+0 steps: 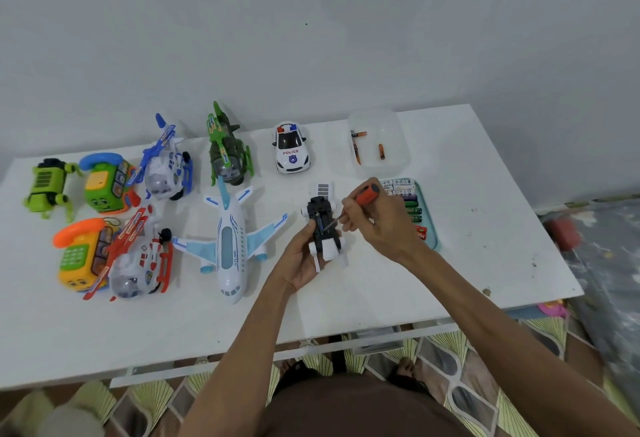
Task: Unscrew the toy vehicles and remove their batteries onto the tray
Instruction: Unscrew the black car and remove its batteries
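Note:
My left hand [300, 260] grips a small white toy vehicle [323, 225] turned belly up, its black underside facing me. My right hand [377, 220] holds a screwdriver with an orange and black handle [369, 193]; its thin shaft slants down to the black underside. A teal tray [431, 228] lies just right of my right hand, with several batteries along its far half. Behind it stands a clear plastic box [377, 142] with three small batteries inside.
Other toys cover the white table [485, 228]: a police car [291, 147], a white airplane [230, 246], green [227, 145], blue [166, 163] and red [142, 256] helicopters, two toy phones [104, 183] and a green robot [48, 187]. The table's front edge is near my body.

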Action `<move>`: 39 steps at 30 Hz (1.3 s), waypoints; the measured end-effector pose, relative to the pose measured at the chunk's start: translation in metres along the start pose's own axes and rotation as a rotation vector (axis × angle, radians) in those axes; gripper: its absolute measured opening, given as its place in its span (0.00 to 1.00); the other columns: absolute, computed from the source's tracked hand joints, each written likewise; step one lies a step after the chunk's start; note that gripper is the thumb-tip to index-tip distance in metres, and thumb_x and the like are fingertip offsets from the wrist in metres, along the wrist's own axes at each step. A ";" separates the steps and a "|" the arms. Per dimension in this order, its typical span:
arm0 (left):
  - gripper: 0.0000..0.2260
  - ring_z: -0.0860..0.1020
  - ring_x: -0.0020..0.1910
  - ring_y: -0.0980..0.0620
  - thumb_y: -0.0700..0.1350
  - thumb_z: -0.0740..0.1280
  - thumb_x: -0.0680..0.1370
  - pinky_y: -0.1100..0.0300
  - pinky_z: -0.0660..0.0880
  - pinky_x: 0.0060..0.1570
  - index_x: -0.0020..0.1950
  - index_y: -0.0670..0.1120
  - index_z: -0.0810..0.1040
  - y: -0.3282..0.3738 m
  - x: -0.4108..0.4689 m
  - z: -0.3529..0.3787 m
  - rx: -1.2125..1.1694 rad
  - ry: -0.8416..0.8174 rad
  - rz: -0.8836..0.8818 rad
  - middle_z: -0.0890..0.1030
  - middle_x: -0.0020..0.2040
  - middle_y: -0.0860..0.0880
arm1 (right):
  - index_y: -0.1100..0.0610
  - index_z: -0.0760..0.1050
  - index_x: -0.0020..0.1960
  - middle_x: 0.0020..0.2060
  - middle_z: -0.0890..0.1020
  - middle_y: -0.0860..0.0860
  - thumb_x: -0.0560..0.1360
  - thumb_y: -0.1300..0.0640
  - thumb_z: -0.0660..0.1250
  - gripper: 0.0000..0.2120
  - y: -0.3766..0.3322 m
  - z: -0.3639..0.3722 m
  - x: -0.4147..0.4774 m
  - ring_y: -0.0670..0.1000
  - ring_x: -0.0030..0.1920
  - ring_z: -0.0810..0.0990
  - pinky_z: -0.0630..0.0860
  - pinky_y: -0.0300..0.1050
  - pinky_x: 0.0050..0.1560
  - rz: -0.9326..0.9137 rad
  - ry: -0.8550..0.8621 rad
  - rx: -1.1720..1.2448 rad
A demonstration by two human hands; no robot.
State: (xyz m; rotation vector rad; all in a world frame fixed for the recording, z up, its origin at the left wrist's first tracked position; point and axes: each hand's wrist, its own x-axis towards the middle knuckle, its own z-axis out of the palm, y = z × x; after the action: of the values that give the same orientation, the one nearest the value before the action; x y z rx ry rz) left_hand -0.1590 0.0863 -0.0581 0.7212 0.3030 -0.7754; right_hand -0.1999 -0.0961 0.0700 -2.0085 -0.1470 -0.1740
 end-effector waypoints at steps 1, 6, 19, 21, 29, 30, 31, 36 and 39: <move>0.30 0.81 0.59 0.43 0.51 0.78 0.74 0.48 0.77 0.63 0.72 0.40 0.77 -0.001 0.001 0.000 0.022 -0.003 0.004 0.79 0.64 0.38 | 0.59 0.70 0.50 0.36 0.85 0.52 0.82 0.55 0.64 0.08 0.000 0.000 0.000 0.47 0.37 0.86 0.84 0.49 0.40 -0.001 -0.019 -0.002; 0.20 0.81 0.62 0.44 0.50 0.64 0.83 0.50 0.80 0.62 0.70 0.41 0.79 0.000 0.000 0.000 0.013 0.000 -0.018 0.78 0.70 0.39 | 0.61 0.70 0.51 0.36 0.85 0.53 0.82 0.54 0.64 0.10 0.006 0.006 -0.003 0.46 0.37 0.86 0.84 0.51 0.40 -0.010 -0.041 -0.015; 0.23 0.82 0.60 0.45 0.50 0.74 0.77 0.48 0.79 0.63 0.69 0.42 0.80 -0.001 -0.001 0.000 0.026 -0.044 -0.024 0.79 0.67 0.39 | 0.61 0.70 0.51 0.36 0.85 0.52 0.82 0.54 0.64 0.09 0.015 0.006 -0.001 0.46 0.37 0.86 0.83 0.51 0.41 -0.035 -0.035 -0.018; 0.17 0.84 0.57 0.45 0.50 0.69 0.80 0.50 0.82 0.57 0.65 0.43 0.83 0.001 -0.003 0.003 -0.002 -0.073 -0.026 0.82 0.63 0.40 | 0.60 0.71 0.52 0.37 0.85 0.52 0.82 0.53 0.64 0.09 0.015 0.007 -0.003 0.45 0.38 0.86 0.83 0.51 0.40 -0.087 -0.043 -0.036; 0.36 0.79 0.63 0.43 0.49 0.83 0.69 0.47 0.80 0.61 0.73 0.40 0.75 0.002 -0.002 0.004 -0.039 -0.111 0.004 0.76 0.68 0.40 | 0.54 0.70 0.55 0.44 0.84 0.54 0.82 0.49 0.63 0.09 0.037 0.018 -0.027 0.52 0.39 0.82 0.80 0.49 0.37 -0.508 -0.027 -0.240; 0.36 0.80 0.62 0.44 0.49 0.83 0.68 0.48 0.81 0.59 0.72 0.40 0.75 0.002 -0.002 0.005 -0.050 -0.111 -0.001 0.78 0.67 0.41 | 0.55 0.71 0.55 0.44 0.84 0.55 0.82 0.49 0.63 0.10 0.038 0.018 -0.029 0.53 0.39 0.82 0.80 0.48 0.38 -0.512 -0.005 -0.229; 0.37 0.81 0.61 0.44 0.49 0.84 0.67 0.48 0.81 0.59 0.72 0.40 0.75 0.002 -0.002 0.006 -0.057 -0.114 -0.001 0.79 0.66 0.41 | 0.55 0.71 0.55 0.45 0.84 0.55 0.82 0.48 0.63 0.10 0.038 0.018 -0.029 0.53 0.39 0.83 0.80 0.48 0.37 -0.500 0.010 -0.222; 0.37 0.83 0.56 0.45 0.49 0.83 0.68 0.48 0.82 0.54 0.73 0.41 0.75 0.001 -0.004 0.008 -0.055 -0.113 -0.014 0.79 0.65 0.41 | 0.54 0.71 0.55 0.43 0.85 0.53 0.82 0.45 0.62 0.12 0.035 0.018 -0.029 0.51 0.39 0.84 0.80 0.47 0.38 -0.347 0.065 -0.149; 0.35 0.84 0.53 0.45 0.50 0.83 0.68 0.48 0.83 0.51 0.72 0.41 0.76 0.002 -0.004 0.007 -0.043 -0.107 -0.019 0.81 0.62 0.41 | 0.62 0.75 0.50 0.40 0.84 0.48 0.81 0.51 0.64 0.12 0.026 0.019 -0.024 0.43 0.42 0.84 0.79 0.37 0.42 -0.211 0.159 -0.002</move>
State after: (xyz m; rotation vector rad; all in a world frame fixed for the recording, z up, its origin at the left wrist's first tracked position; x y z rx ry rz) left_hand -0.1601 0.0842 -0.0499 0.6346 0.2291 -0.8205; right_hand -0.2174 -0.0906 0.0348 -1.9700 -0.2570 -0.4674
